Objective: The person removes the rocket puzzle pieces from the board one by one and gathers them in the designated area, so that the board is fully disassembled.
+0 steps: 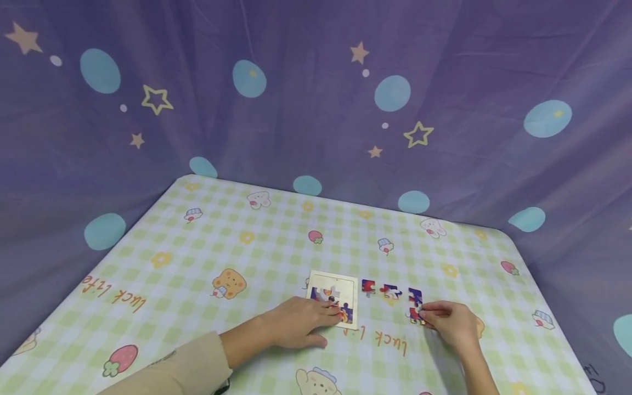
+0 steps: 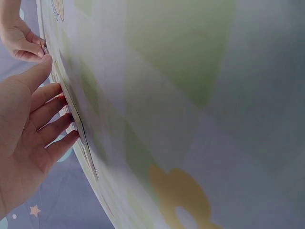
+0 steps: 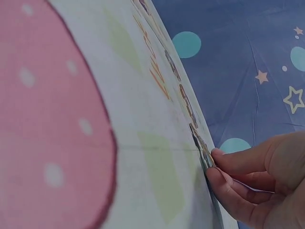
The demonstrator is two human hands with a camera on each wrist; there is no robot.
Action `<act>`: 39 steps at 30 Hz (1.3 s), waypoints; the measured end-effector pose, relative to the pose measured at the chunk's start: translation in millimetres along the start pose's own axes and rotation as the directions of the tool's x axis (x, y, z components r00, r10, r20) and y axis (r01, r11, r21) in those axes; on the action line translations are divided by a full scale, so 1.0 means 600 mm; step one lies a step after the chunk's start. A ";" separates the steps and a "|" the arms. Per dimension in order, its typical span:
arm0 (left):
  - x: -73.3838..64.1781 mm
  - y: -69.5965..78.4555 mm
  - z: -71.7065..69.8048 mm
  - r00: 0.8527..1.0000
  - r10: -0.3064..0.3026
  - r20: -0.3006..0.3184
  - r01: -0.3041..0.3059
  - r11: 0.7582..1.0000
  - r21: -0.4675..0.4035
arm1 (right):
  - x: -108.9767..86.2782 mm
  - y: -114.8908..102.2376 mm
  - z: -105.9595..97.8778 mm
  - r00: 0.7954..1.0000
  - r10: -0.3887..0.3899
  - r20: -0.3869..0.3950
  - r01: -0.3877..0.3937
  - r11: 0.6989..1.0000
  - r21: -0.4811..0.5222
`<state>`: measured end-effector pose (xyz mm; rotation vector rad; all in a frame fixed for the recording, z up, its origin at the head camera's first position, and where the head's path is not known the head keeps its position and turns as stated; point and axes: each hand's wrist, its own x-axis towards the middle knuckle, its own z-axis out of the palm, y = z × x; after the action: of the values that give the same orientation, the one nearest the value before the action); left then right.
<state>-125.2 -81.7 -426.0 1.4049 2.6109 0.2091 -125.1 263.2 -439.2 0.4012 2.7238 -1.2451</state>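
A square wooden puzzle tray (image 1: 349, 286) lies flat on the table with some picture pieces inside it. My left hand (image 1: 301, 322) rests on its lower left part with fairly straight fingers, hiding some of the picture; the left wrist view shows the fingertips touching the tray's edge. To the right of the tray, my right hand (image 1: 450, 323) pinches a jigsaw piece (image 1: 416, 315) between thumb and fingers. Another purple piece (image 1: 415, 296) sits right above it, touching or nearly so. Two more pieces, one red and purple (image 1: 368, 287) and one white and purple (image 1: 390, 291), lie between tray and right hand.
A green-and-white checked cloth (image 1: 276, 230) with printed cartoons and lettering covers the table (image 1: 197, 258). Behind it and at both sides hangs a purple curtain (image 1: 306, 126) with stars and blue dots.
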 end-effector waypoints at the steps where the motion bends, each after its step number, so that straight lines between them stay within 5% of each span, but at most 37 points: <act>1: 0.000 0.000 0.000 1.000 0.000 0.000 0.000 1.000 -0.001 | 0.000 0.000 0.001 1.000 0.000 -0.001 0.000 1.000 -0.002; 28: -0.002 -0.002 0.006 0.999 0.030 -0.042 -0.029 0.999 0.012 | -0.006 -0.007 0.007 0.998 -0.018 -0.053 0.016 0.999 -0.051; 34: -0.002 -0.002 0.005 0.999 0.026 -0.036 -0.025 1.000 0.016 | -0.007 -0.028 0.004 0.993 -0.080 -0.082 0.067 0.987 -0.148; 39: -0.002 -0.002 0.008 0.999 0.019 -0.035 -0.018 1.000 0.017 | -0.007 -0.059 0.016 0.993 -0.096 -0.067 0.087 0.989 -0.121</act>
<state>-124.3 -83.1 -430.9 1.4446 2.6344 0.2173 -131.1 233.0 -418.8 0.3178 2.8900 -1.1026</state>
